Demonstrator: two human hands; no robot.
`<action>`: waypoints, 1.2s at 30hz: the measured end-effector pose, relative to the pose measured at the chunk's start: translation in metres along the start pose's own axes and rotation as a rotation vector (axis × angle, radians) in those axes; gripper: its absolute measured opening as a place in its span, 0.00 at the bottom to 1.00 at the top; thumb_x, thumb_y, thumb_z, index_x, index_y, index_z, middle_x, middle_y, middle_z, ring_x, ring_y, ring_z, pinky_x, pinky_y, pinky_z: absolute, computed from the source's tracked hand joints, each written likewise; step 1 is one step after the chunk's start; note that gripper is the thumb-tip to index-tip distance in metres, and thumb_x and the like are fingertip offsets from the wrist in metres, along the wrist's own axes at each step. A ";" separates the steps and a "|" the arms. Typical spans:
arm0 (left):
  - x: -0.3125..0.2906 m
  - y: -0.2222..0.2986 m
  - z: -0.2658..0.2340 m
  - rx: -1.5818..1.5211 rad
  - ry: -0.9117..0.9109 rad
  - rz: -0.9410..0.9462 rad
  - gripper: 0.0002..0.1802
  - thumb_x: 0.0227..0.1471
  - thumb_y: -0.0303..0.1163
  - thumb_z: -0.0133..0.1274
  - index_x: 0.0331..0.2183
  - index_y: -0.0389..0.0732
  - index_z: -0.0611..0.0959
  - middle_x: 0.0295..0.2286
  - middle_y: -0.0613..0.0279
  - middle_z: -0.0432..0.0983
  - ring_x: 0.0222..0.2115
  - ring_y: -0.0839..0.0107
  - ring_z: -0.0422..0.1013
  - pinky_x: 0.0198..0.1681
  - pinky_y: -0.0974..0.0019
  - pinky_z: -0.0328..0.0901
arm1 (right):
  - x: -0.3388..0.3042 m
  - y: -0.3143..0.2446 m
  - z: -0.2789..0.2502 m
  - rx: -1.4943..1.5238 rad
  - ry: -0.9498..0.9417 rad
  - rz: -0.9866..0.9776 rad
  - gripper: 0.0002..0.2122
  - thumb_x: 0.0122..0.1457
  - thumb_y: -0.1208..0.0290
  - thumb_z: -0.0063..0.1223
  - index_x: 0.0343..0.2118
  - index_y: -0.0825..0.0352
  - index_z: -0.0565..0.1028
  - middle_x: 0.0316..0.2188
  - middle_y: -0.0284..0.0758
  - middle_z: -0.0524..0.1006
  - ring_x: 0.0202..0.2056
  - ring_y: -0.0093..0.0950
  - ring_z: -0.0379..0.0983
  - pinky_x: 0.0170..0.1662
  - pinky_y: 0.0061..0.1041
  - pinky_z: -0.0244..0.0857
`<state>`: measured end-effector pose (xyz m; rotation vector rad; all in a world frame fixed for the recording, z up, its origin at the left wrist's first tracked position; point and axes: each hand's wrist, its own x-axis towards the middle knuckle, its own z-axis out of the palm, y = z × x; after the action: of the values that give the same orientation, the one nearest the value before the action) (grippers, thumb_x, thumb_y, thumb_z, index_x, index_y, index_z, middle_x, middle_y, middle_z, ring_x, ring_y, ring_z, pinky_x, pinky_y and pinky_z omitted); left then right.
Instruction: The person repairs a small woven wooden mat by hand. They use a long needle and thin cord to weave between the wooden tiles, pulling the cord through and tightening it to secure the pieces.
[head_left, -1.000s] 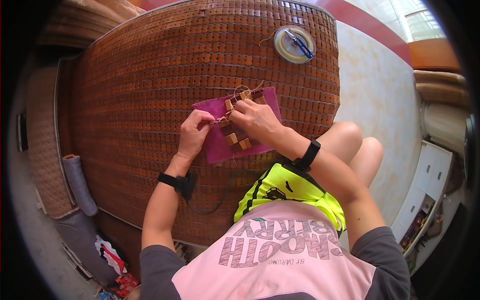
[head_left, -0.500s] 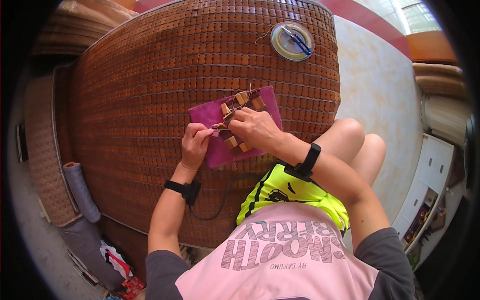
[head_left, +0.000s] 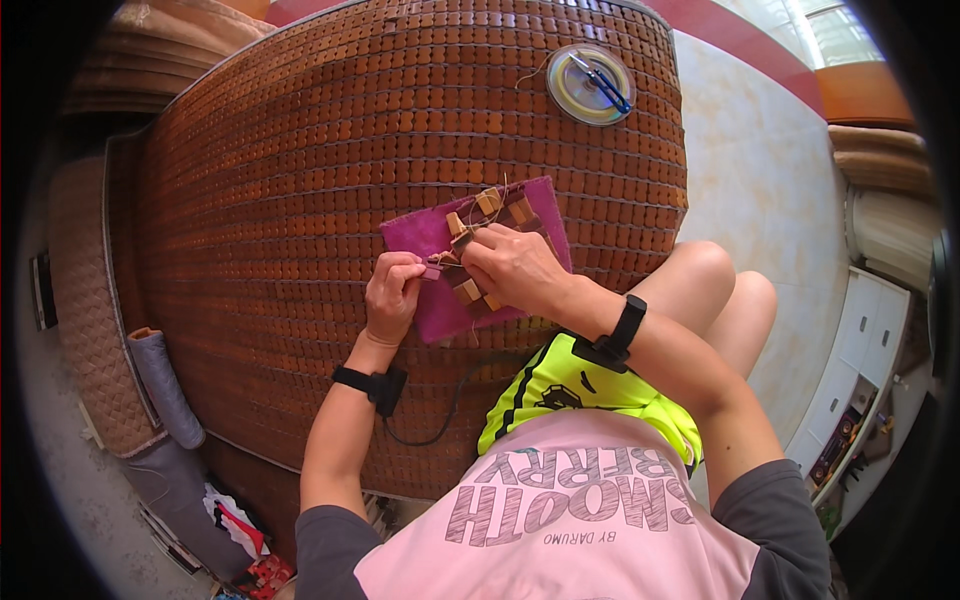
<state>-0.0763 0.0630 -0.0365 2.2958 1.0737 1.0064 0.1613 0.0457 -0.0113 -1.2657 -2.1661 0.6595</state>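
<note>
On a magenta cloth [head_left: 440, 318] lie several small wooden blocks in light and dark brown, linked by thin tan cord [head_left: 474, 217]. My left hand [head_left: 393, 290] pinches a small purplish-brown block [head_left: 432, 271] between thumb and fingertips at the cloth's left side. My right hand [head_left: 522, 268] is closed over the middle of the blocks. A dark block [head_left: 460, 241] shows at its fingertips, and the cord runs close by. What the right fingers hold is hidden. One light block [head_left: 488, 201] sits above the right hand with cord looped around it.
The cloth lies on a brown tile-beaded mat [head_left: 300, 200] covering a bed. Toward the mat's far right is a round spool [head_left: 575, 108] with blue-handled snips [head_left: 605, 88] on top. A rolled grey-blue bundle [head_left: 165, 390] stands at left, a white cabinet [head_left: 840, 370] at right.
Everything has shifted slightly right and down in the view. Both hands keep nearly the same pose, and the left still holds the small block.
</note>
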 end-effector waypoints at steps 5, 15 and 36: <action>0.001 -0.001 0.000 -0.004 -0.001 0.005 0.16 0.44 0.11 0.61 0.33 0.39 0.76 0.33 0.57 0.75 0.32 0.60 0.77 0.32 0.64 0.74 | 0.004 0.000 0.002 0.014 0.018 -0.017 0.05 0.50 0.72 0.59 0.28 0.65 0.74 0.28 0.34 0.75 0.35 0.34 0.76 0.32 0.32 0.73; 0.011 0.008 -0.001 0.124 0.023 0.072 0.15 0.43 0.14 0.62 0.32 0.41 0.78 0.31 0.59 0.74 0.33 0.61 0.73 0.36 0.62 0.68 | 0.016 -0.001 0.022 0.079 -0.015 0.053 0.10 0.50 0.70 0.63 0.31 0.65 0.73 0.31 0.37 0.77 0.37 0.35 0.77 0.34 0.33 0.73; 0.023 0.011 -0.055 -0.461 -0.224 -0.963 0.18 0.55 0.26 0.62 0.47 0.35 0.75 0.30 0.67 0.79 0.30 0.81 0.72 0.34 0.75 0.67 | 0.055 -0.034 0.035 -0.165 -0.042 -0.080 0.06 0.53 0.71 0.57 0.34 0.61 0.77 0.36 0.34 0.75 0.39 0.34 0.77 0.34 0.34 0.74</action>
<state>-0.1021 0.0776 0.0157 1.2268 1.4253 0.4968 0.0942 0.0747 -0.0035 -1.2492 -2.3327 0.4871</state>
